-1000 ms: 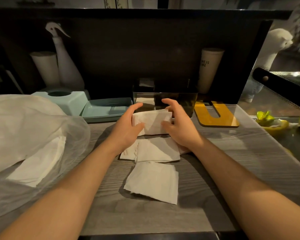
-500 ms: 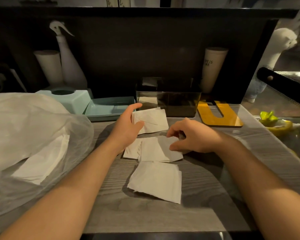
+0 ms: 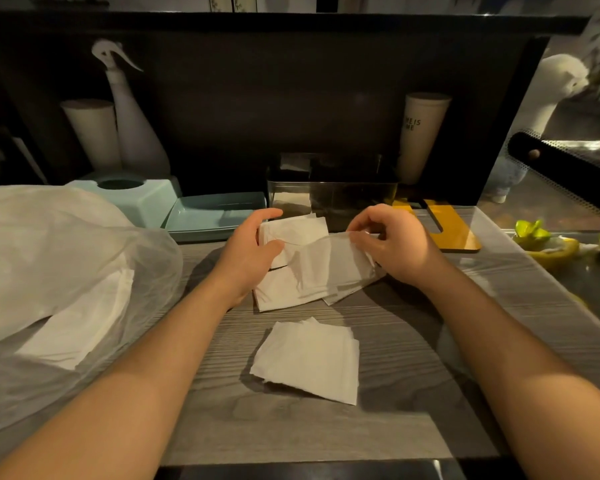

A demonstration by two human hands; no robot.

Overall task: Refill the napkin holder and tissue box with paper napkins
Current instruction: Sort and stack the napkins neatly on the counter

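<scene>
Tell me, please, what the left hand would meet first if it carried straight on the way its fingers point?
Probably the dark napkin holder just beyond the napkin stack that the left hand grips, though depth is hard to judge from one view.

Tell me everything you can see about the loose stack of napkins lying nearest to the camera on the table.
The loose stack of napkins is white, thin paper, with soft creases and slightly ragged edges. Several square sheets lie flat on the grey wood-grain table, not neatly aligned: corners stick out at the top and right. The stack is turned a little, so its edges run oblique to the table edge. It lies between the two forearms, nearer the camera than the napkins being handled. Nothing touches it except the table; both hands are farther back.
</scene>
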